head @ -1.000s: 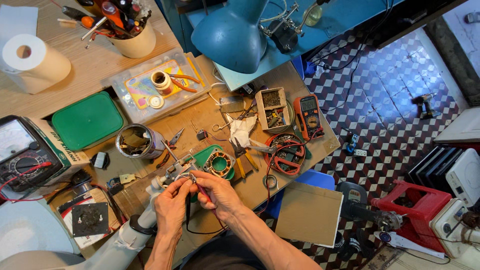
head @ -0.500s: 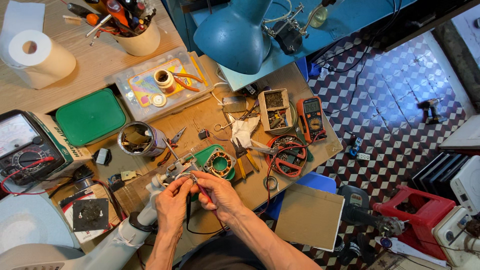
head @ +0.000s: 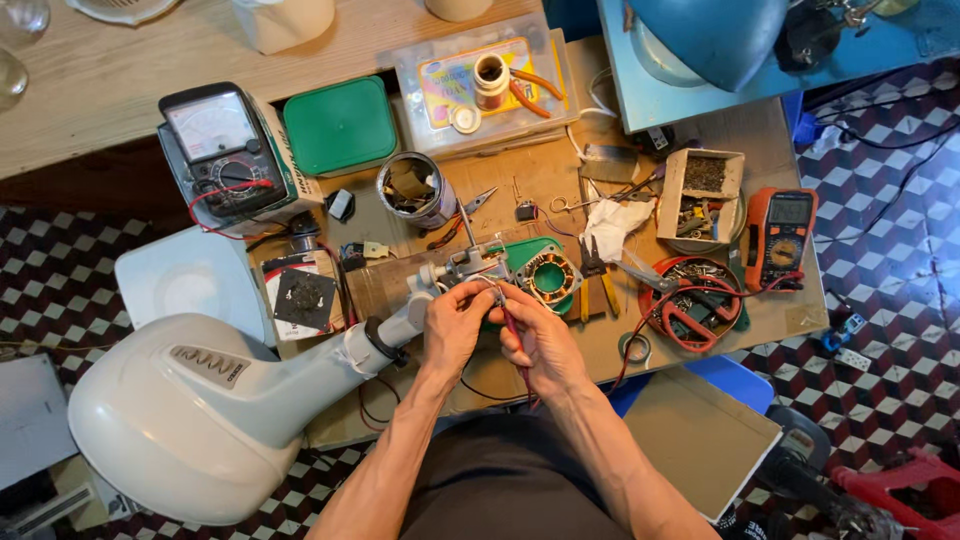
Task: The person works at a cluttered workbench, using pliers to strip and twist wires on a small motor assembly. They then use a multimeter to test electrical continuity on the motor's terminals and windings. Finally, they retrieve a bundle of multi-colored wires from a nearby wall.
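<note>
Your view has dropped since half a second ago: bench and hands sit higher in frame, the white fan base point(head: 190, 415) now fills the lower left, and the hands stay together on the same spot. Your left hand point(head: 455, 325) is clenched on the fan neck point(head: 405, 318) just below the small metal part point(head: 470, 265) at its top. Your right hand point(head: 540, 340) pinches a thin red probe point(head: 512, 330) between the fingers, tip against that part; exact contact point hidden by fingers. Both hands touch each other at mid bench edge. Just beside them, right, lies a copper stator point(head: 550, 277) on a green piece. Further right: red dish point(head: 697, 300) of bits with red leads, orange multimeter point(head: 783, 237), cardboard box point(head: 705, 180) of screws. Above the hands: tin can point(head: 415, 188), pliers point(head: 465, 208). Upper left: analog meter point(head: 222, 150), green lid point(head: 340, 125). Blue lamp point(head: 715, 35) hangs top right
</note>
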